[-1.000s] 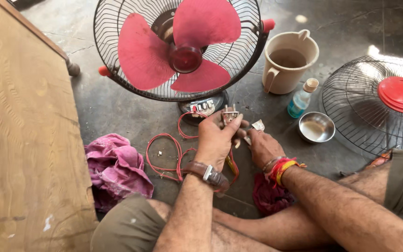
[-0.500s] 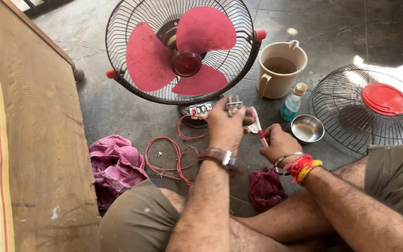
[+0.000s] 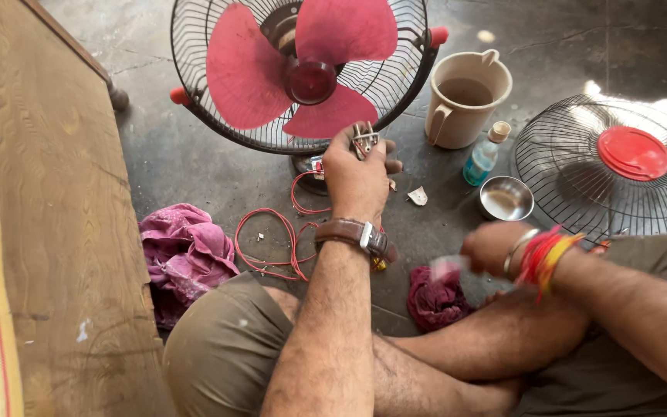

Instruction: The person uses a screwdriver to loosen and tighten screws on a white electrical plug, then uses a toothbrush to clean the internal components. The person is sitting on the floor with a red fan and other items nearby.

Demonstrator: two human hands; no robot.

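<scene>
Head view: left hand grips a small metal switch part raised for inspection, while the blurred right hand is unreadable above the maroon rag.

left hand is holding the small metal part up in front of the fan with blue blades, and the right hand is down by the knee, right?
Not quite: the fan blades are red, not blue, as the head view shows. The left hand does hold the small metal part up before the fan, and the right hand is down by the knee.
</scene>
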